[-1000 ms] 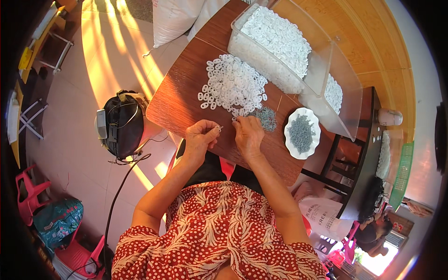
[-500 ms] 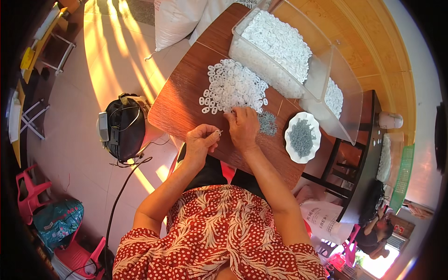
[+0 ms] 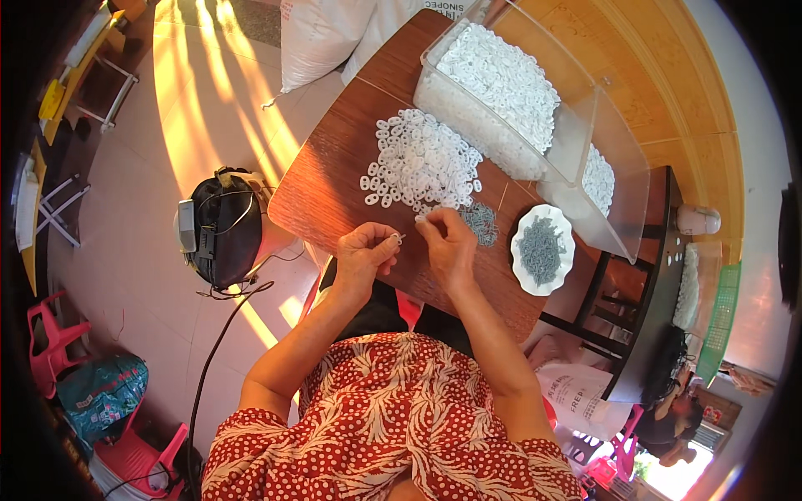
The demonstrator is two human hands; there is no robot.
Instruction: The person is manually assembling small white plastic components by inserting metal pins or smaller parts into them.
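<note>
Over the near part of the brown table [image 3: 326, 188], my left hand [image 3: 365, 257] pinches a small white piece [image 3: 398, 238] between thumb and forefinger; its exact shape is too small to tell. Just right of it, my right hand [image 3: 451, 250] has its thumb and fingertips together at a small white plastic piece [image 3: 421, 218], by the near edge of a pile of white oval two-hole pieces [image 3: 426, 159]. Beside the right hand's fingers lies a small heap of thin grey pieces [image 3: 479, 223]. More grey pieces [image 3: 541, 250] fill a white scalloped bowl [image 3: 520, 277] at the right.
A clear plastic bin [image 3: 468, 113] heaped with white pieces stands at the table's far right. White sacks [image 3: 322, 42] stand on the floor beyond. To the left, a black bag [image 3: 224, 230] sits beside the table with a cable trailing. Another person [image 3: 672, 417] is at the lower right.
My right hand has drawn back from the pile's edge toward me, with a white piece at its fingertips. My left hand stays nearly in place, still pinching its piece.
</note>
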